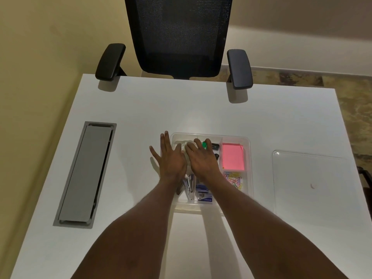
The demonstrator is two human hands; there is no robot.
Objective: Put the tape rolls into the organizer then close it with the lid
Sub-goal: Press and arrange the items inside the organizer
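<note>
A clear plastic organizer (249, 174) sits mid-table. In its far-left compartment lie white tape rolls (183, 145), partly covered by my hands. My left hand (171, 158) is flat with its fingers spread, over the organizer's left edge and beside the rolls, holding nothing. My right hand (201, 158) lies flat over the same compartment with its fingertips resting on the rolls; I see no closed grip. The clear lid (308, 178) lies flat on the table to the right of the organizer, apart from it.
The organizer also holds pink sticky notes (233, 157), coloured paper clips (234, 180), a green item (205, 145), black clips (215, 146), pens (188, 187) and staple boxes (203, 195). A grey cable hatch (86, 174) is set into the table at left. A black chair (179, 37) stands at the far edge.
</note>
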